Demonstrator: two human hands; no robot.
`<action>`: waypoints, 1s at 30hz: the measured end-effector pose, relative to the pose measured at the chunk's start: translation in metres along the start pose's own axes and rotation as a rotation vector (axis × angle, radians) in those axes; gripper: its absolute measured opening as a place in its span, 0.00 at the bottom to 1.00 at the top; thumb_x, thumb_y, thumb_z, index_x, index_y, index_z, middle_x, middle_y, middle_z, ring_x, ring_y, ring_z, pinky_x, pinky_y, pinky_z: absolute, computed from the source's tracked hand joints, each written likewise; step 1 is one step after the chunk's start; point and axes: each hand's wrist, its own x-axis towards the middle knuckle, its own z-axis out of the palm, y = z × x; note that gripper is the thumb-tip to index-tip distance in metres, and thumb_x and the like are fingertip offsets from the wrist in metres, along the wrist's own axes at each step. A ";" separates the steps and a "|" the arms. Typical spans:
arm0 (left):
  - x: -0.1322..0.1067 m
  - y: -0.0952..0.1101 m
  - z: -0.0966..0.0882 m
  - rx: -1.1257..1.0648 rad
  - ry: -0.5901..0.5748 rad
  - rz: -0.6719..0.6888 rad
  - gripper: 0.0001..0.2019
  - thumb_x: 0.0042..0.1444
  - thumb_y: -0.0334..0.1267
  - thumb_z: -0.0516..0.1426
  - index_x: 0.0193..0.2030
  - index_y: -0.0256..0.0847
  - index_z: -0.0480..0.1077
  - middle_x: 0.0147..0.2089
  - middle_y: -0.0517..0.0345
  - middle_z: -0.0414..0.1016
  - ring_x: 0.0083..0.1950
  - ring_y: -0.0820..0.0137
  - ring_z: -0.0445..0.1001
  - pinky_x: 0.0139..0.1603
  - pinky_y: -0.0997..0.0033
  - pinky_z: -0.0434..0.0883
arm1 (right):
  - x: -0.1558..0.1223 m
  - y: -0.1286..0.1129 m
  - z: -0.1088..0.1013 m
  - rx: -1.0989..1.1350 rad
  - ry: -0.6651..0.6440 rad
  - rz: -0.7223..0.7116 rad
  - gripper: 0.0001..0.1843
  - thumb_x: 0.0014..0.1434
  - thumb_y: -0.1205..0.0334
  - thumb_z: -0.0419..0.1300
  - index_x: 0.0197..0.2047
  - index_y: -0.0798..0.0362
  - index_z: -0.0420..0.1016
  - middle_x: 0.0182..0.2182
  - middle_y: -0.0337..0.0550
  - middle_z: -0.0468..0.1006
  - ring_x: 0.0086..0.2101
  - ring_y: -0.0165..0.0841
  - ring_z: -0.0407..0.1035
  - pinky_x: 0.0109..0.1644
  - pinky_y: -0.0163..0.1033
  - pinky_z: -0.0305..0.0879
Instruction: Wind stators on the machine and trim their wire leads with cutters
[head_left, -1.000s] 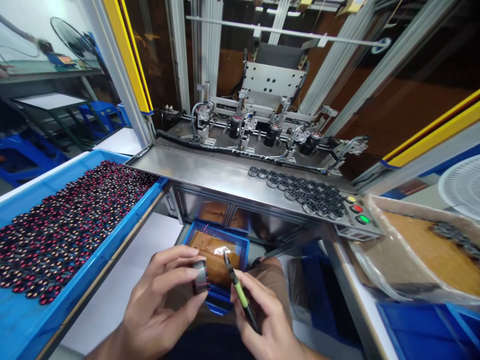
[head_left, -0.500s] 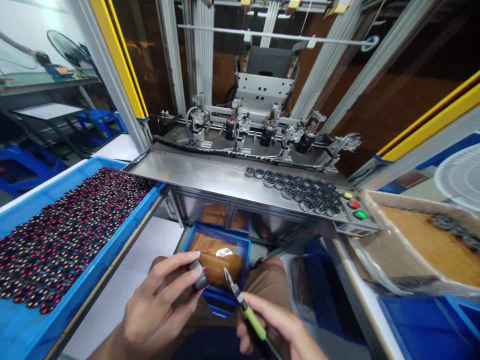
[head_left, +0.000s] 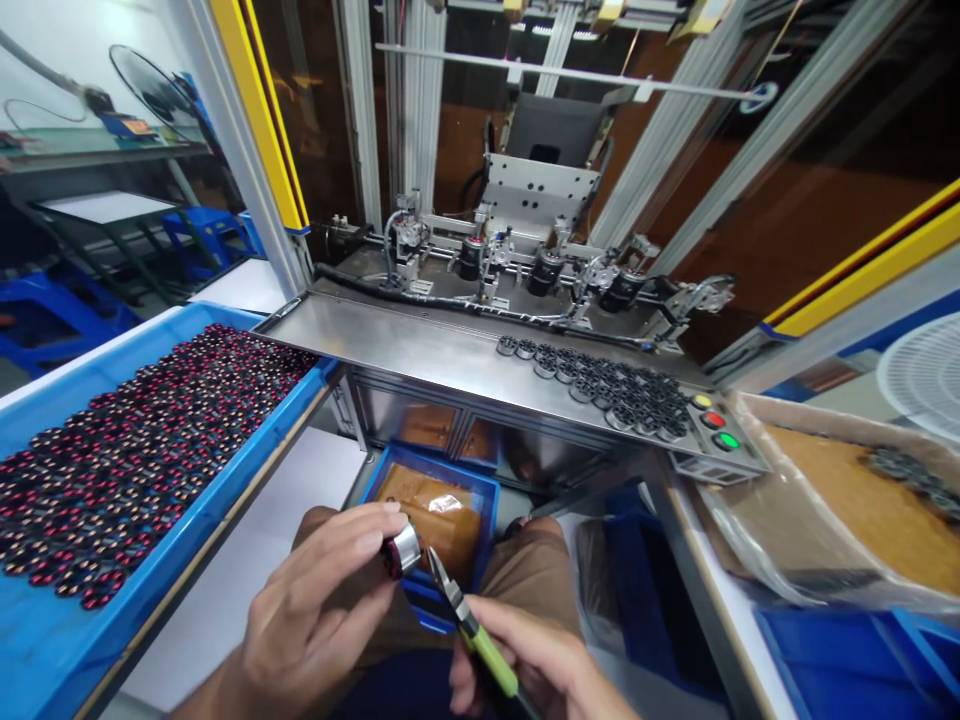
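Between the fingertips and thumb of my left hand (head_left: 319,590) is a small round motor stator (head_left: 407,549), its silvery rim facing right and dark red windings on its left side. My right hand (head_left: 525,650) grips a pair of cutting pliers (head_left: 480,635) with green and black handles. The narrow jaws point up and left, close beside the stator; whether they touch it I cannot tell. Below and behind both hands sits a blue bin (head_left: 491,500) with a brown plastic-wrapped packet (head_left: 427,500) in it.
On the left, a blue tray (head_left: 45,640) holds many wound stators (head_left: 172,440). Dark unwound cores (head_left: 607,385) stand on the steel ledge (head_left: 397,335), beside a button box (head_left: 720,465). Behind is a winding machine (head_left: 540,250). A plastic-lined carton (head_left: 787,530) stands right.
The stator has been turned in my left hand, so its silvery rim now faces right. The pliers have moved left, nearer to it. The view has shifted slightly.
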 end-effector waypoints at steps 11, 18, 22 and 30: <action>0.008 0.002 0.000 0.020 -0.030 0.044 0.41 0.48 0.13 0.59 0.67 0.45 0.58 0.54 0.48 0.78 0.57 0.61 0.76 0.58 0.57 0.76 | 0.003 0.000 0.000 0.019 0.010 0.061 0.32 0.59 0.48 0.63 0.65 0.40 0.63 0.43 0.46 0.75 0.40 0.36 0.75 0.47 0.45 0.70; 0.008 0.003 0.000 -0.004 -0.035 0.036 0.40 0.49 0.12 0.58 0.67 0.43 0.58 0.53 0.47 0.78 0.57 0.61 0.76 0.59 0.58 0.75 | 0.004 0.006 0.001 0.079 0.008 0.067 0.33 0.59 0.50 0.65 0.65 0.42 0.63 0.41 0.46 0.73 0.37 0.32 0.71 0.41 0.39 0.68; 0.006 0.001 0.001 -0.026 -0.008 0.039 0.39 0.49 0.13 0.58 0.67 0.41 0.59 0.53 0.48 0.78 0.57 0.61 0.76 0.59 0.59 0.75 | 0.004 0.007 0.001 0.094 0.010 0.102 0.33 0.58 0.49 0.65 0.65 0.42 0.63 0.39 0.45 0.72 0.36 0.31 0.70 0.40 0.38 0.66; 0.003 0.000 0.001 -0.034 -0.017 -0.019 0.38 0.49 0.13 0.58 0.66 0.43 0.60 0.53 0.49 0.78 0.56 0.60 0.76 0.59 0.58 0.75 | 0.013 0.001 -0.001 -0.086 0.005 0.089 0.29 0.59 0.48 0.62 0.61 0.49 0.70 0.30 0.40 0.69 0.27 0.27 0.62 0.31 0.33 0.58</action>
